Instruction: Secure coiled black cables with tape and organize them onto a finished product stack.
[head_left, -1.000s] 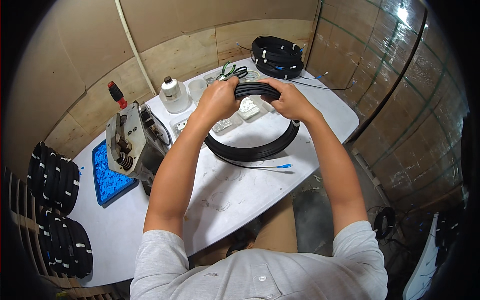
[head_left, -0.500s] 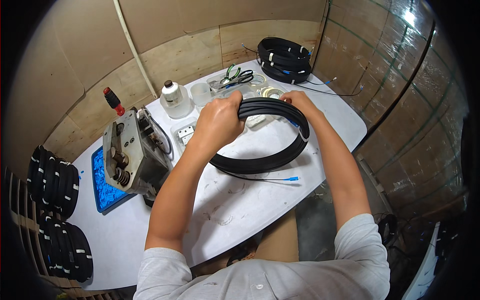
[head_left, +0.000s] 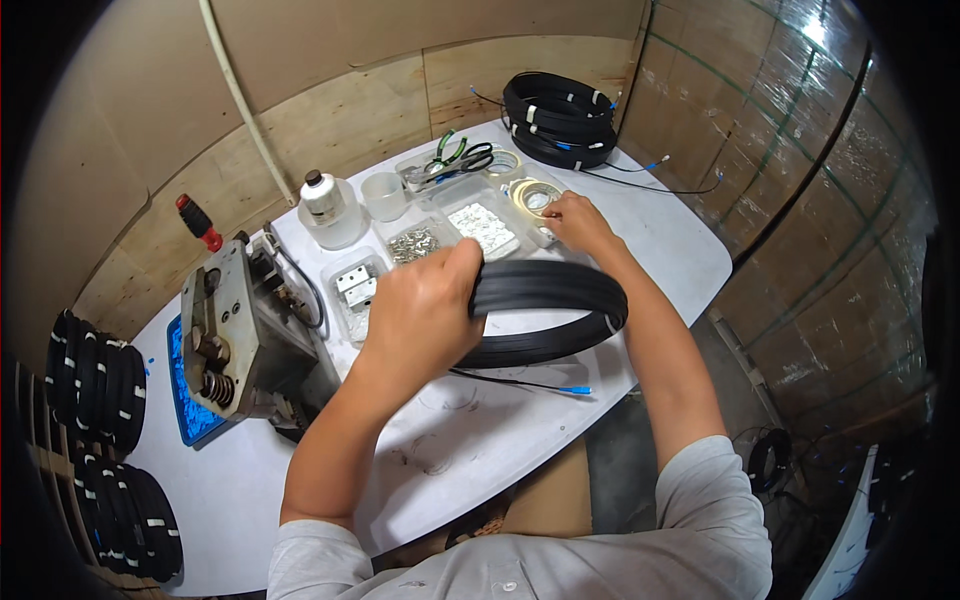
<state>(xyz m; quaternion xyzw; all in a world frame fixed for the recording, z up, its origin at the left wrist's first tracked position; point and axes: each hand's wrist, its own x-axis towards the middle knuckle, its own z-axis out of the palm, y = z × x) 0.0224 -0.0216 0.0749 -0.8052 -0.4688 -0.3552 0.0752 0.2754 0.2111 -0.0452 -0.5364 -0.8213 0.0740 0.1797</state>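
My left hand (head_left: pixel 425 305) is wrapped round the left side of a coil of black cable (head_left: pixel 550 285), holding it tilted above the table. From the coil a cable end with a blue connector (head_left: pixel 575 390) sticks out low to the right. Beyond the coil, my right hand (head_left: pixel 585 222) reaches to a cream roll of tape (head_left: pixel 535 197), thumb and fingers pinched at its near edge. Beside that roll is a clear tray of small white parts (head_left: pixel 482 230), with a heap of small metal pieces (head_left: pixel 413 243) to its left.
A metal press (head_left: pixel 235 320) stands left, beside a blue tray of blue pieces (head_left: pixel 190 390). A bottle (head_left: pixel 322 195), a clear cup (head_left: pixel 384 195) and pliers (head_left: pixel 450 152) sit farther back. Stacked cable coils (head_left: pixel 560 118) lie back right; more coils (head_left: pixel 95 380) are at far left.
My left hand has lowered the coil and tilted it flatter. My right hand has left the coil's far side for the tape roll. The parts trays now show more fully.
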